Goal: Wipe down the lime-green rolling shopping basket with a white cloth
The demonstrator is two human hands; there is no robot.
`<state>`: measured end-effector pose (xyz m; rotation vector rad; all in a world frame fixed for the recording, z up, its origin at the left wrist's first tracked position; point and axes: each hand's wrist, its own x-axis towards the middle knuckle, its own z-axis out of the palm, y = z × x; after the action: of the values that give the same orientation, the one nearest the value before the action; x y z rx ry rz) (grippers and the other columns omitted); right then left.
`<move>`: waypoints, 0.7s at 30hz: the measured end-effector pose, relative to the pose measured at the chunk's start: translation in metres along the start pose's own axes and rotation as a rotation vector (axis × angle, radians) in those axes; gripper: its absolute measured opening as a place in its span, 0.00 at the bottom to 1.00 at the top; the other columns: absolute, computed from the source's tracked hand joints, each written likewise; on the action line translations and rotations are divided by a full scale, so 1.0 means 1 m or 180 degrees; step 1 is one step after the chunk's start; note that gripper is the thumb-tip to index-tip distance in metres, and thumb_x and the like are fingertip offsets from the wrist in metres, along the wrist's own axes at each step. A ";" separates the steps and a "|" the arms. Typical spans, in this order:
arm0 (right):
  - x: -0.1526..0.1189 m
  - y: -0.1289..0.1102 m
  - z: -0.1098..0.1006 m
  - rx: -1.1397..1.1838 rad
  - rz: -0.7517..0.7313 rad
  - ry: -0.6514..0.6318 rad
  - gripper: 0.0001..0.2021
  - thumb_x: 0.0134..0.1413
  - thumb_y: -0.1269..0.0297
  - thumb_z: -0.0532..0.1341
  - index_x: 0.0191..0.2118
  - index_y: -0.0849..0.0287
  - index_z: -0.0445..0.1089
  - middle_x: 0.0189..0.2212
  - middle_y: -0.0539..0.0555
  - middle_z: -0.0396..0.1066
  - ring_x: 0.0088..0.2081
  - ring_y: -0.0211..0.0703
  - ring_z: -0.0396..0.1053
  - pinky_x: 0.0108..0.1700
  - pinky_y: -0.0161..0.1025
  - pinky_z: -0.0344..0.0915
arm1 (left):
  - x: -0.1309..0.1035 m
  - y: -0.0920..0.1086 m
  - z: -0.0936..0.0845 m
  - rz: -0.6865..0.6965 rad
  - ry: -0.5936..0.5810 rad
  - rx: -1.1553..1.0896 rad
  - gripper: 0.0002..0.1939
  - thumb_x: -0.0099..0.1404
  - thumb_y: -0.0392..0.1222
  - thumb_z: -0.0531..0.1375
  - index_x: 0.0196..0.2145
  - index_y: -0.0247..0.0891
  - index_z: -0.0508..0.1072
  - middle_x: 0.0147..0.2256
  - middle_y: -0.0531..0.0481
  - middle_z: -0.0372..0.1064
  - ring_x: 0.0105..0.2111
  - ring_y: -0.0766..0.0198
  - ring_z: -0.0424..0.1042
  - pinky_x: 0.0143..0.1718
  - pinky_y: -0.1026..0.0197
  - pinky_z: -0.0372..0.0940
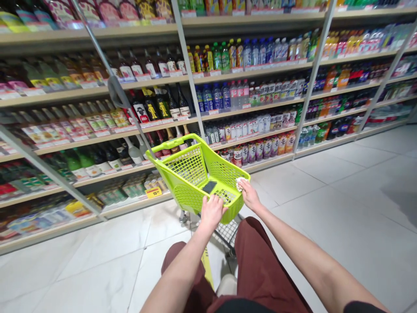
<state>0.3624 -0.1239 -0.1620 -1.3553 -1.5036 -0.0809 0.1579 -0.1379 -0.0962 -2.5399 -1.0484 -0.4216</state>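
Note:
A lime-green shopping cart point(189, 195) stands in front of my knees, its basket open at the top. Inside the basket lies a dark flat object point(209, 187). My left hand point(213, 211) has its fingers curled over the basket's near side rim. At the right end of the basket, my right hand point(250, 194) presses a crumpled white cloth or tissue point(240, 183) against the rim, with the fingers closed on it. The cart's handle point(175, 142) is on the far left side, touched by neither hand.
Shelves of bottles and cans point(254, 113) run along the far side, close behind the cart. A slanted metal pole point(97, 45) crosses the upper left. Pale floor tiles point(306, 182) extend right. A yellow price tag point(153, 192) hangs low on the shelf.

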 end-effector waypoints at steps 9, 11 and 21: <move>-0.010 -0.007 -0.017 -0.0042 0.0066 -0.0200 0.22 0.45 0.77 0.48 0.45 0.58 0.69 0.49 0.55 0.65 0.53 0.45 0.59 0.58 0.51 0.52 | 0.025 -0.033 0.003 -0.0302 -0.0129 -0.0262 0.20 0.61 0.53 0.48 0.46 0.41 0.65 0.50 0.43 0.62 0.52 0.53 0.57 0.55 0.38 0.39; -0.005 -0.003 -0.022 -0.0057 0.0148 -0.0123 0.22 0.45 0.77 0.48 0.45 0.59 0.69 0.48 0.56 0.66 0.52 0.45 0.60 0.58 0.50 0.53 | 0.026 -0.060 0.004 -0.0521 -0.0252 -0.0104 0.20 0.62 0.51 0.46 0.47 0.42 0.64 0.52 0.43 0.60 0.55 0.53 0.54 0.55 0.36 0.39; -0.028 -0.052 0.013 -0.0268 -0.0177 0.0220 0.25 0.46 0.79 0.47 0.52 0.61 0.62 0.54 0.58 0.58 0.58 0.46 0.49 0.59 0.53 0.48 | 0.028 -0.067 0.013 -0.0783 -0.0424 0.0106 0.25 0.63 0.50 0.44 0.55 0.38 0.56 0.59 0.40 0.48 0.59 0.51 0.44 0.54 0.36 0.40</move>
<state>0.3094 -0.1525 -0.1587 -1.3637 -1.4939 -0.2262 0.1304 -0.0713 -0.0822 -2.4454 -1.4131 -0.2987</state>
